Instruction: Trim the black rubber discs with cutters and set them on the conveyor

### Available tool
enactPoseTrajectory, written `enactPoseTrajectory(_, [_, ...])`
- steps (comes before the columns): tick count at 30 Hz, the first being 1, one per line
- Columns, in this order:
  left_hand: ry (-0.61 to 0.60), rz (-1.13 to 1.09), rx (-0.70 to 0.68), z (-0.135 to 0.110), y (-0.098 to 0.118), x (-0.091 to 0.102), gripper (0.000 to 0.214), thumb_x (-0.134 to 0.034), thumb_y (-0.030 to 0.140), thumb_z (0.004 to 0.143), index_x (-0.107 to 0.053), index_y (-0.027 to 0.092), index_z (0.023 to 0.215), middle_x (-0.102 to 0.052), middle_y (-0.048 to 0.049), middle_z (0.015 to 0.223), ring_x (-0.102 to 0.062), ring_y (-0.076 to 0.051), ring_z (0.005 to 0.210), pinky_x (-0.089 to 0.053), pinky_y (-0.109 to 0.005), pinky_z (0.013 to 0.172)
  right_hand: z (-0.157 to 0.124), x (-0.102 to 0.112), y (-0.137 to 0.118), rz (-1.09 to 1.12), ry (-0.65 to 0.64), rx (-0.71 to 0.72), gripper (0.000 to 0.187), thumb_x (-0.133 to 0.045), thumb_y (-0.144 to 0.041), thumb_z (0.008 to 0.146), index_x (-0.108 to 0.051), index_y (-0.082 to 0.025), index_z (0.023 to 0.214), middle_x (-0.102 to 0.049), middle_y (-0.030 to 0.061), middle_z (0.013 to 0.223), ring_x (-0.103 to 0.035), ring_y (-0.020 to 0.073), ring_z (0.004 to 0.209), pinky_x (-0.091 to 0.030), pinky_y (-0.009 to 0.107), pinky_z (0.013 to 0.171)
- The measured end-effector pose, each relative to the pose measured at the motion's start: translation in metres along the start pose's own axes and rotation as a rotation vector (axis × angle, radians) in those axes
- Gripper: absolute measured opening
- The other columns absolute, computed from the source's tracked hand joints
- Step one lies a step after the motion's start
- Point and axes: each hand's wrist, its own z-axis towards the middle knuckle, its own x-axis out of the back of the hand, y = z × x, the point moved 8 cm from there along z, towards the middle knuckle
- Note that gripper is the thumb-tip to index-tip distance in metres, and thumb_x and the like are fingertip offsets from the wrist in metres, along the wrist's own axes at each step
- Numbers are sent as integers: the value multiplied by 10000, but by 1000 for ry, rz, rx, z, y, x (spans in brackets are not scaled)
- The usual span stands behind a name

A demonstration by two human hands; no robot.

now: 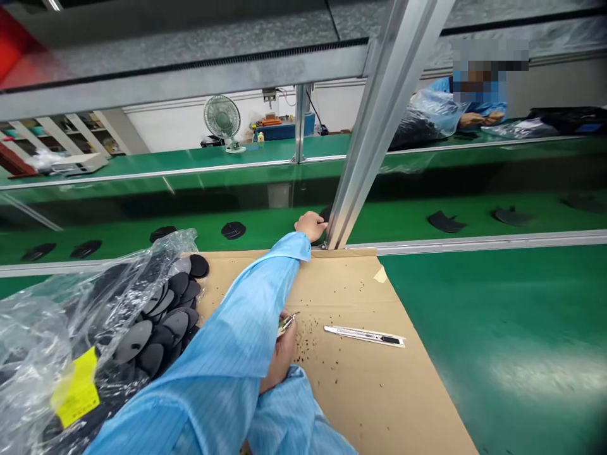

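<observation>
My left hand (310,225) reaches far forward over the green conveyor belt, its fingers closed at a black disc (326,213) partly hidden by the metal post. Below my left forearm, my right hand (283,355) is wrapped around a small metal-tipped hand tool (287,323); the sleeve covers much of it, so its exact kind is unclear. A slim utility knife (364,336) lies on the cardboard sheet (351,392) to the right, among scattered black crumbs. At left, a clear plastic bag (42,322) spills many black discs (164,328) with small stubs.
Several black discs (233,230) and a curved black piece (446,222) lie along the conveyor belt (265,234). A slanted metal post (365,145) stands beside my left hand. Across the line are a fan (222,120) and a co-worker's hands (481,119) near bagged parts.
</observation>
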Motion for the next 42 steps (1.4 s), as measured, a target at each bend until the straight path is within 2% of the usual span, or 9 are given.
enactPoseTrajectory(6, [334, -164, -13, -45, -10, 84, 315, -627, 333, 781, -651, 110, 1001, -567, -117, 1159, -561, -169, 1003, -418, -258, 908, 3, -6, 3, -38, -75, 3, 389, -528, -407, 793, -475, -164, 1091, -525, -1, 785, -533, 149, 677, -431, 278, 668])
enactPoseTrajectory(10, [491, -408, 89, -106, -40, 143, 328, -708, 257, 690, -658, 100, 973, -602, -131, 1091, -599, -183, 871, -470, -305, 830, 3, -12, -4, -81, -118, 83, 491, -541, -418, 782, -475, -127, 1173, -544, 16, 792, -538, 159, 694, -437, 298, 704])
enactPoseTrajectory(13, [512, -634, 225, -166, -71, 166, 381, -696, 152, 664, -626, 109, 1037, -639, -108, 978, -604, -190, 844, -482, -332, 794, 1, -16, -10, -155, -156, 152, 541, -528, -421, 788, -461, -106, 1223, -581, 41, 823, -560, 187, 766, -436, 330, 768])
enactPoseTrajectory(18, [459, -1225, 351, -268, -107, 166, 541, -659, 38, 641, -521, 169, 1148, -645, -45, 870, -613, -140, 783, -490, -281, 739, -6, -16, -17, -266, -241, 172, 592, -510, -453, 808, -430, -101, 1277, -618, 75, 915, -583, 207, 854, -435, 364, 846])
enactPoseTrajectory(22, [269, -1480, 326, -311, -113, 155, 417, -675, 58, 647, -585, 145, 1044, -639, -71, 964, -610, -155, 878, -488, -255, 751, -20, -25, -28, -326, -400, 256, 588, -468, -439, 857, -399, -117, 1343, -609, 118, 1087, -568, 221, 1023, -424, 389, 932])
enactPoseTrajectory(25, [249, -1540, 324, -322, -123, 149, 357, -681, 127, 682, -593, 169, 1025, -634, -56, 945, -611, -139, 761, -481, -228, 600, -29, -32, -37, -376, -512, 379, 521, -420, -386, 900, -394, -148, 1363, -569, 128, 1210, -523, 225, 1140, -407, 406, 979])
enactPoseTrajectory(29, [274, -1576, 392, -326, -135, 142, 335, -661, 165, 705, -573, 195, 1027, -606, -22, 794, -560, -115, 553, -370, -196, 416, -33, -34, -50, -512, -545, 592, 480, -489, -346, 877, -450, -156, 1317, -590, 130, 1171, -559, 232, 1075, -442, 414, 943])
enactPoseTrajectory(35, [343, -1604, 405, -329, -135, 144, 299, -651, 180, 727, -574, 177, 1016, -580, -19, 761, -533, -99, 518, -388, -213, 438, -42, -36, -67, -716, -551, 879, 407, -539, -335, 848, -536, -188, 1228, -620, 112, 1055, -567, 238, 986, -463, 397, 887])
enactPoseTrajectory(42, [354, -1611, 421, -330, -136, 143, 355, -657, 176, 719, -583, 140, 1064, -564, -18, 707, -539, -106, 522, -376, -202, 417, -48, -38, -67, -801, -526, 954, 391, -542, -325, 850, -551, -184, 1215, -631, 101, 980, -582, 234, 913, -483, 370, 831])
